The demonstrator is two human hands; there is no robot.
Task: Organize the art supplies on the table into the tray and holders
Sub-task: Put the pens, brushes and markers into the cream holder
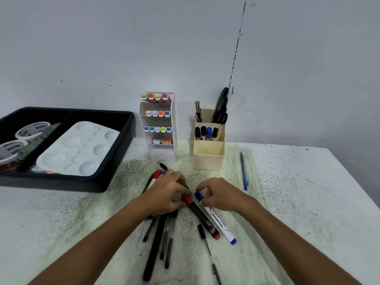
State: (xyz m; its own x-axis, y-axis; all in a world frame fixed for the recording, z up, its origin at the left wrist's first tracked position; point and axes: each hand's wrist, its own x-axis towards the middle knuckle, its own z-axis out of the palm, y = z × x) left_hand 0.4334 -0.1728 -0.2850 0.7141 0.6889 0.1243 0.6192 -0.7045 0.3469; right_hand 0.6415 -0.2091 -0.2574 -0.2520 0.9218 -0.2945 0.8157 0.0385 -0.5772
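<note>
Near the middle of the pale speckled surface (298,202), a loose heap of pens and markers (162,233) is seen. The left hand (164,192) is laid over the far end of the heap, its fingers curled down onto the pens; whether any one pen is actually gripped cannot be told. The red cap of a black-bodied marker (202,218) is touched by the left thumb. Just at three o'clock of it lies a white marker (219,221), and its blue cap is pinched between the thumb and curled fingers of the right hand (220,195).

At ten o'clock of the hands, a black tray (115,167) is set, holding a white paint palette (78,149) in its right section and lidded paint tubs (33,130) in its left. At twelve o'clock, against the wall, a white tiered holder (172,120) is stocked with rows of coloured-capped markers. Just at three o'clock of that stands a cream holder (208,159) with black and blue markers in front and scissors (221,108) and brushes behind. A blue pen (243,171) lies alone at two o'clock of the right hand.
</note>
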